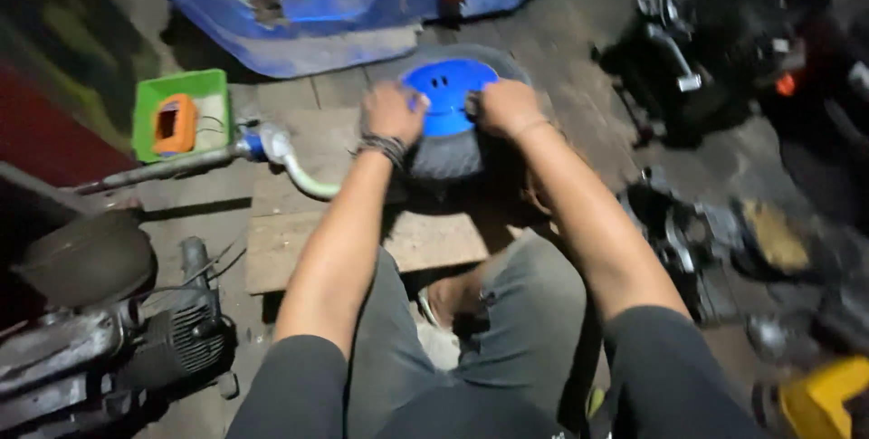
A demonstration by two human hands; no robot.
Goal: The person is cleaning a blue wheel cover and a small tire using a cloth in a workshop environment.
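A small wheel lies flat on a wooden board [290,231]: a grey tyre [448,157] around a bright blue rim [448,95] with small holes at its centre. My left hand [391,113], a dark band on its wrist, is closed over the left edge of the rim. My right hand [507,106] presses down on the right edge, fingers curled on the rim and tyre. Both forearms reach forward from my bent knees in grey trousers.
A green tray [181,109] holding an orange part sits at the left, beside a metal pipe with a pale hose [303,176]. A small engine [172,339] lies at lower left. A blue panel [344,14] lies beyond the wheel. Dark engine parts [706,50] crowd the right, a yellow object [824,394] at lower right.
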